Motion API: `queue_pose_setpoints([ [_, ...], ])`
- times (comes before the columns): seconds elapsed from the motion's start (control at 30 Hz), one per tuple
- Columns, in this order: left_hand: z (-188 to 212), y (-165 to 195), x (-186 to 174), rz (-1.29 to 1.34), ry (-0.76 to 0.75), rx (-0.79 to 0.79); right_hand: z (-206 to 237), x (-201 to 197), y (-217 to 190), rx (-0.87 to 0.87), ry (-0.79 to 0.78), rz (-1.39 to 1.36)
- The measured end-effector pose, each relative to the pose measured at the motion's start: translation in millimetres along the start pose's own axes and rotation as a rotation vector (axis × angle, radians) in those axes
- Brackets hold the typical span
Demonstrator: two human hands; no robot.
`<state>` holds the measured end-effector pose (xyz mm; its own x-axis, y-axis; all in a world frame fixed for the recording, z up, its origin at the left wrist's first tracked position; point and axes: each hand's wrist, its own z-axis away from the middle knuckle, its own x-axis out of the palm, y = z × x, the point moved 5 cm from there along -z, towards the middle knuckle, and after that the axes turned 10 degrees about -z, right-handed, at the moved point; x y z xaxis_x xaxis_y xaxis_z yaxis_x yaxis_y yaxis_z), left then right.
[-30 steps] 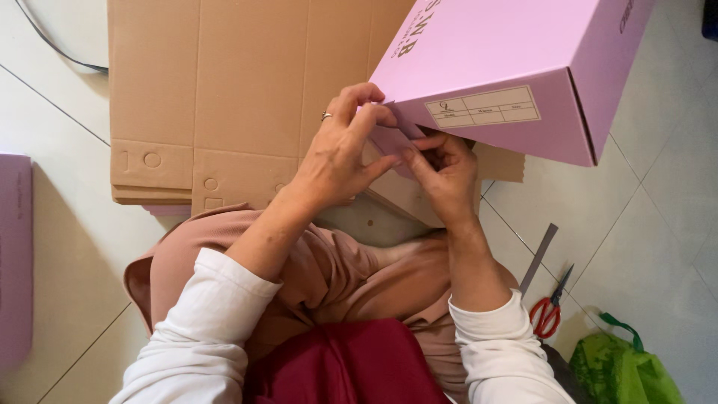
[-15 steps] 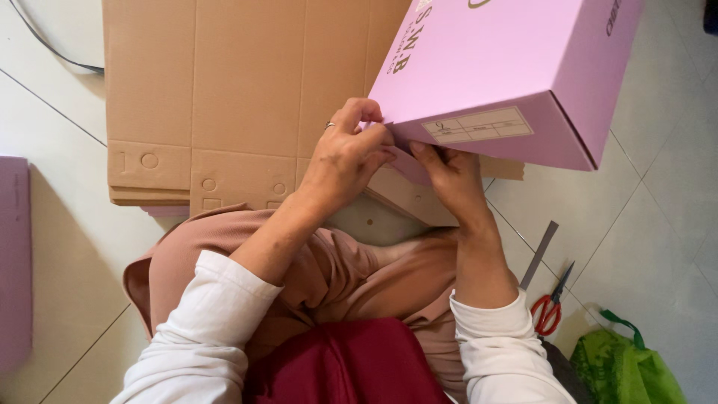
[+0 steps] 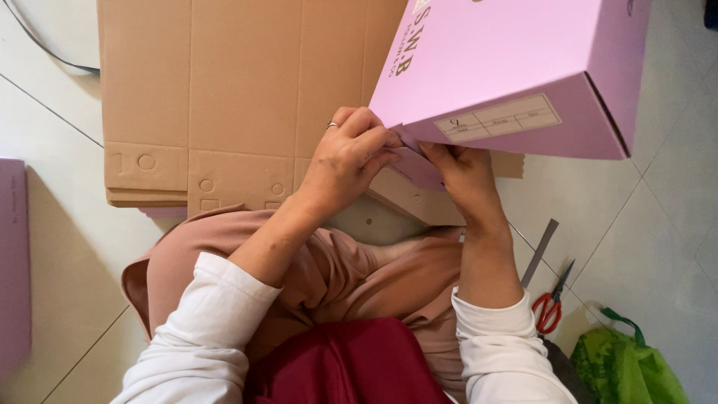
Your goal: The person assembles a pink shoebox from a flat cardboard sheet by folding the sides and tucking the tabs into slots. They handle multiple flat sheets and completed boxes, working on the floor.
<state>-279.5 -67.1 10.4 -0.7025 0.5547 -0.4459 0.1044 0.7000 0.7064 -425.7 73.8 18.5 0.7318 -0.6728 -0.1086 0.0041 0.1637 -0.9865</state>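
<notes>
We hold the pink box (image 3: 508,71) raised over our lap, both hands clamped on its corner flap: left hand (image 3: 348,161), right hand (image 3: 464,172). We judge the flap is being tucked; next needs firm pressing inward.

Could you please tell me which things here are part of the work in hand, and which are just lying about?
In hand: pink box, left hand, right hand.
Lying about: flat cardboard sheets, red-handled scissors, green bag, grey strip.
</notes>
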Motion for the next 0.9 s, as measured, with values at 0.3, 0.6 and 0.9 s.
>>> queue_pose_setpoints([
  [0.3, 0.4, 3.3, -1.7, 0.021, -0.023, -0.028, -0.1, -5.6, 12.2, 0.066, -0.010, -0.063],
  [0.6, 2.9, 3.1, 0.3, -0.004, -0.009, -0.084, 0.4, 0.2, 0.1, 0.024, -0.023, 0.040],
  [0.9, -1.9, 7.4, -10.7, 0.092, 0.007, -0.100, 17.7, 24.5, -71.8, -0.348, -0.218, 0.715],
])
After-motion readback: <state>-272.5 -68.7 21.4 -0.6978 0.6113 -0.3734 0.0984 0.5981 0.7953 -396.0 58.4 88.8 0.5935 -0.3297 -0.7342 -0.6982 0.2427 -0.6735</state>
